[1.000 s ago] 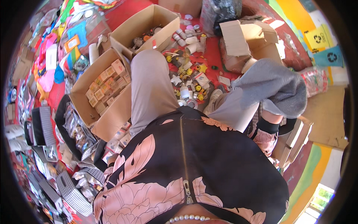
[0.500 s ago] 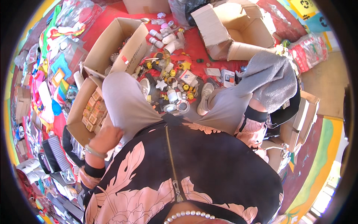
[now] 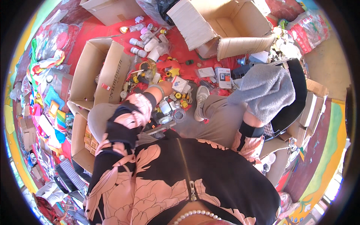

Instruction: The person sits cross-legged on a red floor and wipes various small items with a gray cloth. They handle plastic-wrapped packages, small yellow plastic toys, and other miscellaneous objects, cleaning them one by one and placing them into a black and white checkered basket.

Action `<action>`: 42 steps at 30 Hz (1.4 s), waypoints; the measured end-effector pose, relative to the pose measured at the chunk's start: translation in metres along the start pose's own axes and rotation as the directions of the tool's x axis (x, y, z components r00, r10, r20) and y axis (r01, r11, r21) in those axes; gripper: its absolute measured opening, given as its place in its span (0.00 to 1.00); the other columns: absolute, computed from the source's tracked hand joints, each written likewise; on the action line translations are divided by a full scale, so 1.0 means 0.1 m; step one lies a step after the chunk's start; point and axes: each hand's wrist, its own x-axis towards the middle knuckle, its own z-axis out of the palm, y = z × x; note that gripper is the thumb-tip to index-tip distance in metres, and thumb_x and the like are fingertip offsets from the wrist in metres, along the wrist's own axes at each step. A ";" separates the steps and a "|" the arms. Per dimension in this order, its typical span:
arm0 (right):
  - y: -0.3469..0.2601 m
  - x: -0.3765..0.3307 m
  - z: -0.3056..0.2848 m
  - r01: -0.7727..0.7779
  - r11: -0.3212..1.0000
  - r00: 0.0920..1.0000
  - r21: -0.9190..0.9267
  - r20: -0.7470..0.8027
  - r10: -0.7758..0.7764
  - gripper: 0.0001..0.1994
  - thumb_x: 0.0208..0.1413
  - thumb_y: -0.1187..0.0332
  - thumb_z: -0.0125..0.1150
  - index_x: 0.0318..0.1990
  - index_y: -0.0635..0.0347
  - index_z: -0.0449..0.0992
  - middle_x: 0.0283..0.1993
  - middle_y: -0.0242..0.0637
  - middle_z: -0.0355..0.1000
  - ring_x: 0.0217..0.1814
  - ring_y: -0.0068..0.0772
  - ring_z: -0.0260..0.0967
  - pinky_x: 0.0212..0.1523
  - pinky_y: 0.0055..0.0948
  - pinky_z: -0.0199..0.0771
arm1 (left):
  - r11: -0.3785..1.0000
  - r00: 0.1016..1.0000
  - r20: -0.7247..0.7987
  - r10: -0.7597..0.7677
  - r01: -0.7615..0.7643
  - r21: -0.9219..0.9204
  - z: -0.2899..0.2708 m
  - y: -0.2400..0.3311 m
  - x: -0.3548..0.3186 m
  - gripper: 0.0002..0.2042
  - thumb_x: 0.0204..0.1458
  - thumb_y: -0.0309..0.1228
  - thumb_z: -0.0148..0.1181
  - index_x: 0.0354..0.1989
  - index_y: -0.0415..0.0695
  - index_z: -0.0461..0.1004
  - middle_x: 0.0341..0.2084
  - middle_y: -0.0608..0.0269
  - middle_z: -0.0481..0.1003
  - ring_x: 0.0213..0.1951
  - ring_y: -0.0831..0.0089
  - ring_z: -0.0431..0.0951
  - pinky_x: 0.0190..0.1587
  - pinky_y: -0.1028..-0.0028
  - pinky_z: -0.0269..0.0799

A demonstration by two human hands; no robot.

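My left hand [image 3: 165, 87] reaches down into a heap of small parts on the floor between my feet. It is beside a small white square packet [image 3: 180, 84] with coloured print; its fingertips are too small and blended to read. Around it lie yellow and black caps [image 3: 182, 102], a yellow star-shaped piece [image 3: 174, 71] and a white bottle-like piece [image 3: 165, 107]. A grey towel [image 3: 264, 88] covers my right hand over my right knee. Only the right wrist shows, so its fingers are hidden.
An open carton [image 3: 112, 80] stands at left, a smaller carton of little boxes [image 3: 90, 142] nearer. A large open carton [image 3: 243, 47] is at the far right. White bottles [image 3: 138, 51] lie on the red floor. A black container [image 3: 288, 108] stands beside my right leg.
My left hand has moved from beside my left knee, forward and right, into the heap of small parts. The right hand stays under the towel. The view has shifted slightly.
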 end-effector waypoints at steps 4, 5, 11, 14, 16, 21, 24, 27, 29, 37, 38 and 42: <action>-0.01 -0.07 -0.06 0.094 0.981 0.996 -0.171 0.012 -0.093 0.24 0.57 0.60 0.45 0.60 0.58 0.55 0.60 0.43 0.56 0.60 0.42 0.55 0.56 0.35 0.59 | 0.969 0.998 0.067 0.020 -0.036 0.245 0.76 -0.61 0.80 0.17 0.49 0.41 0.50 0.42 0.41 0.73 0.36 0.46 0.74 0.41 0.50 0.73 0.44 0.60 0.68; -0.07 0.00 -0.09 0.209 0.938 0.976 -0.278 -0.007 -0.219 0.24 0.57 0.60 0.44 0.60 0.59 0.55 0.60 0.44 0.55 0.60 0.42 0.55 0.57 0.35 0.58 | 0.996 0.996 -0.032 -0.082 0.083 0.020 1.08 -0.72 0.79 0.20 0.47 0.41 0.53 0.42 0.39 0.72 0.36 0.44 0.74 0.41 0.50 0.73 0.44 0.61 0.68; 0.27 -0.46 0.19 0.141 0.907 0.988 -0.396 0.119 -0.102 0.25 0.61 0.56 0.34 0.62 0.58 0.49 0.64 0.41 0.49 0.65 0.40 0.47 0.64 0.34 0.47 | 0.698 0.871 -0.057 -0.487 0.349 -0.626 0.93 -0.27 1.08 0.38 0.36 0.45 0.65 0.52 0.32 0.59 0.46 0.42 0.68 0.47 0.52 0.70 0.49 0.65 0.67; 0.38 -0.60 0.21 0.087 0.933 0.983 -0.349 0.181 -0.024 0.24 0.61 0.56 0.33 0.62 0.58 0.49 0.65 0.40 0.49 0.65 0.39 0.47 0.64 0.34 0.46 | 0.600 0.782 0.031 -0.623 0.502 -0.623 0.89 -0.24 1.26 0.44 0.34 0.46 0.67 0.57 0.35 0.51 0.48 0.41 0.66 0.49 0.52 0.70 0.50 0.66 0.67; 0.42 -0.64 0.26 0.057 0.942 0.973 -0.332 0.231 0.023 0.24 0.61 0.57 0.32 0.62 0.58 0.49 0.64 0.40 0.49 0.65 0.39 0.47 0.64 0.34 0.46 | 0.544 0.749 0.061 -0.660 0.532 -0.648 0.85 -0.18 1.28 0.42 0.34 0.46 0.67 0.56 0.35 0.54 0.47 0.42 0.67 0.48 0.52 0.70 0.50 0.66 0.67; 0.40 -0.64 0.24 0.146 0.940 0.976 -0.309 0.201 -0.086 0.24 0.62 0.57 0.32 0.62 0.58 0.49 0.64 0.39 0.50 0.64 0.38 0.48 0.63 0.32 0.47 | 0.837 0.921 0.114 -0.374 0.388 -0.387 0.73 -0.20 1.33 0.27 0.36 0.46 0.65 0.39 0.36 0.72 0.39 0.48 0.73 0.46 0.56 0.72 0.48 0.69 0.68; 0.28 -0.45 0.16 0.218 0.927 0.956 -0.304 0.259 -0.140 0.22 0.62 0.60 0.33 0.61 0.59 0.51 0.63 0.40 0.52 0.62 0.36 0.50 0.61 0.29 0.51 | 0.712 0.970 0.085 -0.228 0.225 -0.666 1.17 -0.49 1.32 0.21 0.37 0.45 0.65 0.30 0.38 0.75 0.34 0.49 0.75 0.43 0.60 0.74 0.44 0.70 0.69; 0.21 -0.40 0.25 0.106 0.958 0.935 -0.268 0.354 -0.005 0.20 0.61 0.62 0.35 0.59 0.59 0.55 0.60 0.40 0.55 0.59 0.35 0.54 0.59 0.27 0.54 | -0.029 0.967 0.199 -0.161 0.197 -0.980 0.80 -0.17 0.88 0.15 0.42 0.33 0.61 0.39 0.41 0.71 0.35 0.55 0.74 0.42 0.61 0.74 0.43 0.66 0.70; 0.13 -0.29 0.33 0.057 0.993 0.989 -0.103 0.139 -0.042 0.18 0.60 0.62 0.39 0.56 0.58 0.58 0.54 0.38 0.59 0.55 0.33 0.56 0.56 0.26 0.57 | -0.345 0.988 0.128 -0.087 0.090 -0.934 0.50 -0.03 0.46 0.16 0.45 0.26 0.58 0.44 0.43 0.69 0.35 0.59 0.74 0.41 0.62 0.74 0.42 0.64 0.70; -0.60 0.37 -0.14 0.121 0.968 0.978 0.221 -0.195 -0.078 0.21 0.49 0.61 0.56 0.49 0.60 0.66 0.45 0.40 0.65 0.48 0.38 0.62 0.49 0.28 0.63 | -0.541 0.897 -0.439 0.055 -0.343 -0.768 -0.83 0.46 -1.17 0.21 0.37 0.15 0.53 0.46 0.36 0.66 0.42 0.54 0.72 0.46 0.61 0.72 0.50 0.63 0.66; -0.64 0.38 -0.17 0.222 0.968 0.960 0.119 -0.200 -0.195 0.20 0.50 0.62 0.54 0.50 0.61 0.66 0.47 0.40 0.64 0.49 0.38 0.61 0.50 0.28 0.62 | -0.590 0.903 -0.429 0.016 -0.338 -0.733 -0.85 0.44 -1.32 0.20 0.38 0.15 0.52 0.45 0.36 0.66 0.42 0.54 0.72 0.46 0.61 0.72 0.50 0.64 0.66; -1.35 0.60 -1.12 0.570 0.777 0.793 -0.267 -0.068 -0.605 0.18 0.56 0.67 0.48 0.53 0.62 0.63 0.51 0.38 0.63 0.54 0.35 0.58 0.55 0.28 0.58 | -0.601 0.772 -0.634 -0.046 -0.528 -0.600 -0.88 0.52 -1.98 0.20 0.43 0.17 0.54 0.48 0.36 0.65 0.42 0.56 0.72 0.44 0.64 0.73 0.48 0.68 0.68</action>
